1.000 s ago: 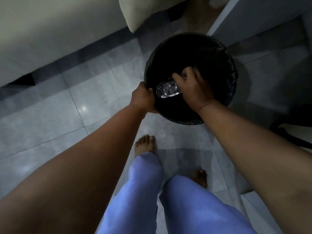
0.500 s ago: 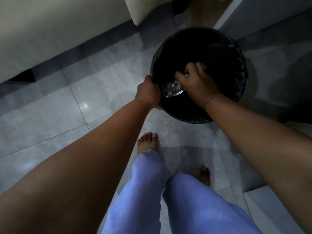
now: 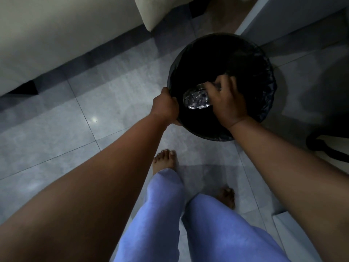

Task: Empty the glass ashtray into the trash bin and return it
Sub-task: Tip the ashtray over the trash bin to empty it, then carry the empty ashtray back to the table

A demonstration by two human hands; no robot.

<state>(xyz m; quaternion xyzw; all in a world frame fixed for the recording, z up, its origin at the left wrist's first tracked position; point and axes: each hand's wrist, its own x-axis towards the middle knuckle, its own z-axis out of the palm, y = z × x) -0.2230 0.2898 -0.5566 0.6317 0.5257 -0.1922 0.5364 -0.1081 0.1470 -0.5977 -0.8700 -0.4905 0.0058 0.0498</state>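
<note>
A round trash bin (image 3: 264, 80) lined with a black bag stands on the grey tiled floor. My right hand (image 3: 227, 103) is inside its mouth, shut on the clear glass ashtray (image 3: 196, 99), which is tipped on its side over the dark interior. My left hand (image 3: 166, 107) grips the bin's near left rim. The bin's contents are too dark to see.
A light sofa (image 3: 56, 35) with a cushion runs along the upper left. A pale cabinet or wall (image 3: 283, 14) rises behind the bin. A black object (image 3: 324, 146) lies at the right edge. My bare feet and blue trousers (image 3: 170, 214) are below the bin.
The ashtray has shifted and turned slightly in my right hand over the bin. My left hand keeps its hold on the rim. The view has moved a little.
</note>
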